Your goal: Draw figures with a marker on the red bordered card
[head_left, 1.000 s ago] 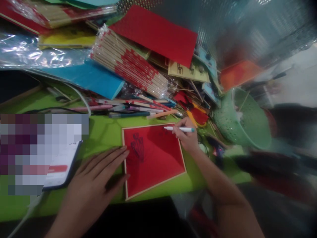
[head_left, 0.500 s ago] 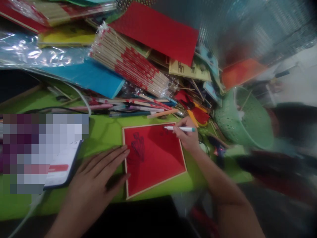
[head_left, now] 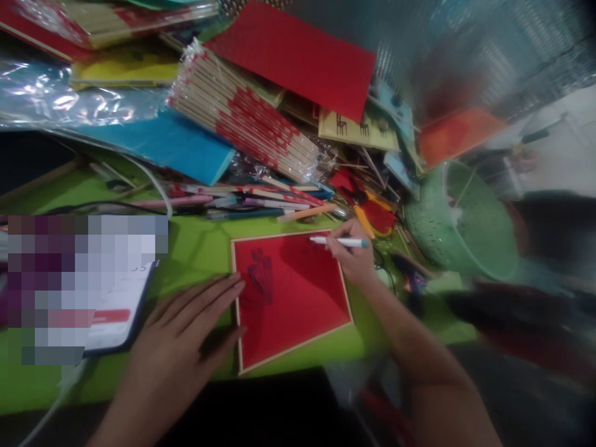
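Observation:
A red sheet [head_left: 298, 298] edged with thin wooden strips lies on the green tabletop. Dark line drawing [head_left: 261, 276], like flowers on stems, covers its left part, and small faint marks show near the top right. My right hand [head_left: 354, 254] grips a white marker [head_left: 342, 241] with a teal end, its tip at the sheet's upper right area. Whether the tip touches the surface I cannot tell. My left hand [head_left: 186, 323] lies flat with fingers stretched out, the fingertips on the sheet's left edge.
Left of the sheet lies a phone [head_left: 116, 298], partly blurred out. Behind are pens [head_left: 274, 203], wrapped wooden sticks [head_left: 246, 112], red card [head_left: 298, 56] and yellow-handled pliers [head_left: 365, 208]. A green basket [head_left: 428, 217] stands at the right, and a white cable [head_left: 156, 180] runs near the phone.
Almost nothing differs; the view has shifted very slightly. The marker stays near the upper right of the sheet, and my left hand keeps its place at the left edge.

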{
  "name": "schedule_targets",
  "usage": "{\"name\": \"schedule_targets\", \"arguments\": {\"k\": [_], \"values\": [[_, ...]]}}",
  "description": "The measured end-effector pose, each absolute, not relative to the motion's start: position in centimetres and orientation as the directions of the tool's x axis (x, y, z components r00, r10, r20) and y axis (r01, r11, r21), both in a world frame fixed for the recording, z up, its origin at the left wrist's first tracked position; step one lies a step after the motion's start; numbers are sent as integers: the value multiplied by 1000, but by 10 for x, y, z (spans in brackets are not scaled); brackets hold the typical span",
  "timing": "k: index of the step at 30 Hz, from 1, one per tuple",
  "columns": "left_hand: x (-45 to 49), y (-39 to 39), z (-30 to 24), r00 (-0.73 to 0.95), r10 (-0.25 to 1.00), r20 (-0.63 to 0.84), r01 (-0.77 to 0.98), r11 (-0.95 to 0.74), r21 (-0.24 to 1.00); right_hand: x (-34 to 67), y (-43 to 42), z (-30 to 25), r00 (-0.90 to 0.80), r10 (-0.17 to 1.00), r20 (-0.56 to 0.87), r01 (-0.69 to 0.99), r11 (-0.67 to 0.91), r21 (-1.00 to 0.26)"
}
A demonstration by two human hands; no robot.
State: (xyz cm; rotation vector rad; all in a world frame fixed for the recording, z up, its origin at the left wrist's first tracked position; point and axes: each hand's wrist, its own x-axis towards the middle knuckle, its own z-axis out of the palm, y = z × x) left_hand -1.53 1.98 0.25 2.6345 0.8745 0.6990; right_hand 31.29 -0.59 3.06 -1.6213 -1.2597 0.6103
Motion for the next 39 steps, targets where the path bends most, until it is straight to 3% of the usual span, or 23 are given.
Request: {"name": "schedule_targets", "arguments": {"k": [27, 39], "values": [[-16, 20, 2, 694, 633, 342, 486, -763, 426, 313, -6, 31, 358, 915, 184, 532, -38, -846], [-14, 21, 2, 702, 607, 373, 477, -789, 387, 314, -6, 28, 407, 889, 208, 484, -16, -875]]}}
